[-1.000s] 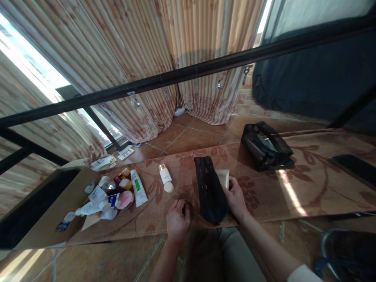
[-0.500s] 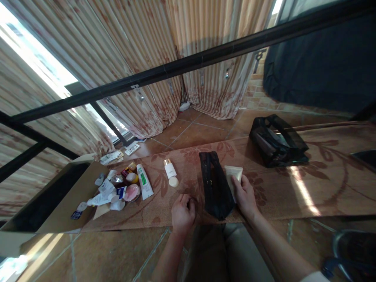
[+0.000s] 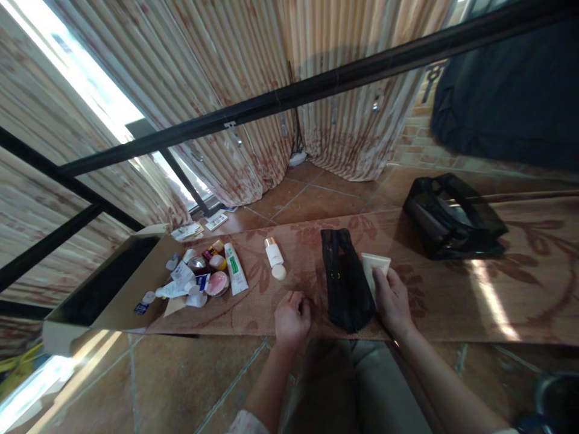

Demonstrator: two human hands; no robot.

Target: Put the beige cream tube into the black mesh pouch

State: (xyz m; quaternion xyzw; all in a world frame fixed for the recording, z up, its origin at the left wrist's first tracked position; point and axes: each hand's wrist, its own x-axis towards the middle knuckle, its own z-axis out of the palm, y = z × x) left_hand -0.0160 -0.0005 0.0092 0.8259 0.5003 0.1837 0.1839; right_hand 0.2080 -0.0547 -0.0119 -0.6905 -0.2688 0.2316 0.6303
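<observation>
Along the leaf-patterned cloth (image 3: 260,316), seen from the head camera, the right hand (image 3: 394,301) grips a cream-coloured tube (image 3: 373,266), its flat end pointing away. Just left of that tube lies the black pouch (image 3: 349,289), soft and mesh-like, its long axis running away from the person; the right hand is nearer to it. The left hand (image 3: 292,319) rests clenched loosely, nothing visible inside, near a smooth white bottle (image 3: 273,253) with a gold cap.

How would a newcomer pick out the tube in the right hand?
On the brown patterned cloth, find the nearer black pouch. Just right of it, the right hand holds the cream tube. Its colour sets it apart from the white, green-printed tube near the cardboard box.
</observation>
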